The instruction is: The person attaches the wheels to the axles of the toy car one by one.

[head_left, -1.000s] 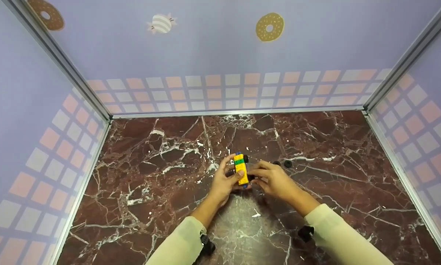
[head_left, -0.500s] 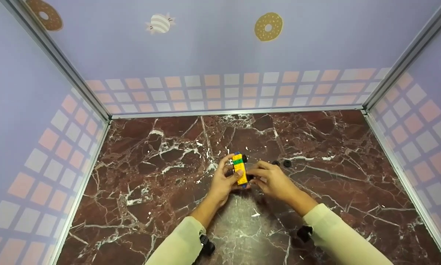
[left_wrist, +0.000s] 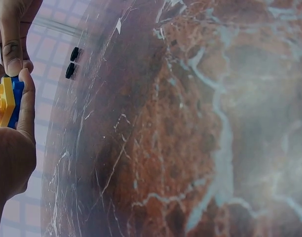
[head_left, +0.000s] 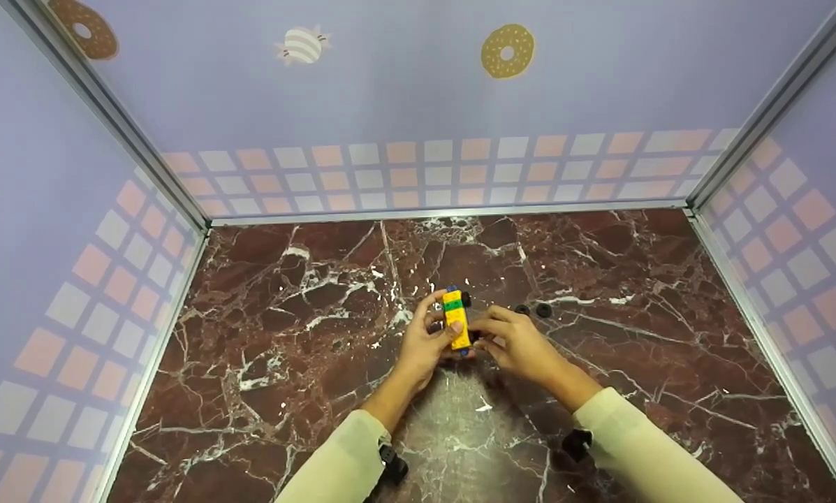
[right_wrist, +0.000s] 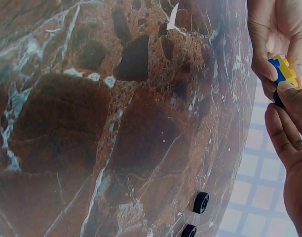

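Note:
My left hand [head_left: 421,347] grips a small building-brick car [head_left: 453,316], its thumb lying across the top. The car has yellow bricks, a green strip across them and a blue base [left_wrist: 16,101] showing at both ends. One black wheel [head_left: 466,299] sits on its right side at the far end. At the near end of that side my right hand [head_left: 522,344] pinches another black wheel [right_wrist: 278,98] against the blue base. Thumb and fingers cover much of this wheel, so how firmly it sits cannot be seen. The car's left side is mostly hidden by the left hand.
Two loose black wheels, a nearer one [head_left: 544,310] and one partly behind the right hand [head_left: 523,309], lie on the dark red marbled tabletop [head_left: 285,363]. Patterned lilac panels [head_left: 418,105] enclose the back and both sides.
Both hands stay at nearly the same place, with the right fingers still at the near wheel. The car shifts only very slightly.

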A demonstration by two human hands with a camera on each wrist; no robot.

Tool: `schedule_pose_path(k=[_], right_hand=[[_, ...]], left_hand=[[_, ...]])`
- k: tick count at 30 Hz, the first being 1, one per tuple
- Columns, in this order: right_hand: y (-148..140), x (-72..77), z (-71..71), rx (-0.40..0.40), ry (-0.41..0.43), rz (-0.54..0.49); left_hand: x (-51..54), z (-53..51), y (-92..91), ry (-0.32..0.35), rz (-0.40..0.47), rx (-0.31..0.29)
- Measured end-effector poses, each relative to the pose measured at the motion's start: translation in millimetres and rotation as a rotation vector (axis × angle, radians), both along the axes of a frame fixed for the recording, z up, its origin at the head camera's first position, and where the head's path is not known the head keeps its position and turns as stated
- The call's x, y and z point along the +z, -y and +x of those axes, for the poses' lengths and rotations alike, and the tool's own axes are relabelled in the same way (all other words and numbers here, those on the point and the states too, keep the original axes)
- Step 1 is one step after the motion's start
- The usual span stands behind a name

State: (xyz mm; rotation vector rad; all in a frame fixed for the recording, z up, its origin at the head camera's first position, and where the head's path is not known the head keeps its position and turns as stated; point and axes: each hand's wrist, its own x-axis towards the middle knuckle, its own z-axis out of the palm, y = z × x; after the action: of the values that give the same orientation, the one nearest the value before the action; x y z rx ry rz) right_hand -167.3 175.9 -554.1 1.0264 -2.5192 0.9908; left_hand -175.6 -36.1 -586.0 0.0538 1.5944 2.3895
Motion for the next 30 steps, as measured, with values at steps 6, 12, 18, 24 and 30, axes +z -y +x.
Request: schedule_pose_path(k=[6, 12, 18, 24, 30], right_hand=[[-0.6, -1.3, -0.3, 0.016, -0.02, -0.027], [-1.9, -3.2, -1.0, 0.018, -0.017, -0.031], [-2.9, -4.6, -1.7, 0.023, 0.04, -0.046], [-4.7, -6.2, -2.4, 0.033, 0.067, -0.058], [-7.7, -3.0, -5.1, 0.046, 0.155, -0.051]], left_hand=[[0.2, -0.1, 0.6, -0.005, 0.002, -0.006], [-0.8, -0.4, 0.5, -0.01, 0.015, -0.014], [-0.2, 0.0, 0.1, -0.014, 0.002, -0.008], [2.4, 1.1, -0.4, -0.006, -0.032, -0.003], [3.8, 0.5, -0.5, 0.004, -0.042, 0.002]])
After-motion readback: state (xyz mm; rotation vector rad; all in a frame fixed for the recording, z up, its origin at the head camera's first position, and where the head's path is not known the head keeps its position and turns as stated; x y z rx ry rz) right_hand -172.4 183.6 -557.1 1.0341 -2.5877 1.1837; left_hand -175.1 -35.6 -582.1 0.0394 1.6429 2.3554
